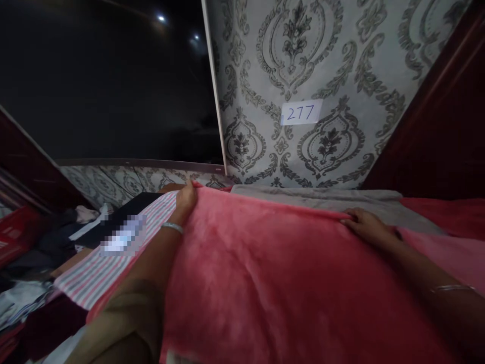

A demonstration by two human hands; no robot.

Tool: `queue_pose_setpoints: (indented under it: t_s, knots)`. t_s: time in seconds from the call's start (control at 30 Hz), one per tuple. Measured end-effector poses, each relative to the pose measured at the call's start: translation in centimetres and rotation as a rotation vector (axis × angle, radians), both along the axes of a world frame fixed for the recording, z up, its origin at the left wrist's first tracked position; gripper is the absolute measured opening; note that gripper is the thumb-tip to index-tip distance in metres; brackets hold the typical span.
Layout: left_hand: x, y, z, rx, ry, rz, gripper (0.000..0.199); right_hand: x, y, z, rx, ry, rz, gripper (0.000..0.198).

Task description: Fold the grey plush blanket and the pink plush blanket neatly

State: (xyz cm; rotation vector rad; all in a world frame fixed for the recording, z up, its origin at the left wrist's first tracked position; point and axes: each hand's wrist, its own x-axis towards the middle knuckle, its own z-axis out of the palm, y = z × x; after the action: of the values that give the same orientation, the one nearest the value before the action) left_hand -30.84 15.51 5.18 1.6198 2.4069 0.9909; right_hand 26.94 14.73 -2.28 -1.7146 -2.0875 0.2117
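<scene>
A plush pink-red blanket [257,253] spreads across the middle of the head view, its far edge stretched between my two hands. At the far left corner, my left hand [187,198] is closed on the blanket's edge. Farther right along that same edge, my right hand [366,226] pinches the fabric between thumb and fingers. Soft folds run down the blanket toward me. Beside my left wrist lies a striped pink, grey and white cloth [98,273]. Grey fabric [303,194] lies behind the blanket's far edge.
A large dark television screen [113,86] stands at the back left. Patterned wallpaper [310,60] carries a paper label marked 277 [302,112]. Piled clothes [26,298] lie at the left, near a dark flat item [121,217]. More pink fabric [447,253] lies at right.
</scene>
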Motion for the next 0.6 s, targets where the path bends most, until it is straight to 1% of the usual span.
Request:
queue_pose_setpoints:
  t_s: [0.1, 0.17, 0.23, 0.33, 0.4, 0.47, 0.53, 0.6]
  knots:
    - [0.4, 0.4, -3.0, -0.091, -0.049, -0.003, 0.028, -0.6, 0.1, -2.3, 0.013, -0.026, -0.029, 0.027]
    - [0.2, 0.7, -4.1, -0.139, -0.099, -0.002, 0.028, -0.8, 0.2, -3.5, 0.048, -0.048, -0.048, 0.032]
    - [-0.5, 0.7, -4.2, -0.167, -0.157, -0.014, 0.032, -0.6, 0.3, -4.2, 0.070, -0.077, -0.055, 0.034]
    - [-2.2, -0.3, -3.0, -0.212, -0.282, -0.077, 0.039, -0.3, 0.3, -4.4, 0.066, -0.093, -0.051, 0.035]
    - [-3.3, -2.0, -2.2, -0.251, -0.390, -0.137, 0.046, -0.2, 0.1, -4.1, 0.047, -0.092, -0.046, 0.037]
    - [-4.2, -4.4, -1.9, -0.282, -0.489, -0.184, 0.052, -0.6, -0.5, -3.8, 0.062, -0.084, -0.048, 0.039]
    - [-4.9, -7.3, -2.2, -0.295, -0.556, -0.201, 0.056, -1.7, -1.6, -3.5, 0.120, -0.053, -0.034, 0.042]
    - [-5.4, -10.2, -2.7, -0.282, -0.589, -0.190, 0.058, -3.6, -3.7, -3.2, 0.179, -0.007, 0.041, 0.048]
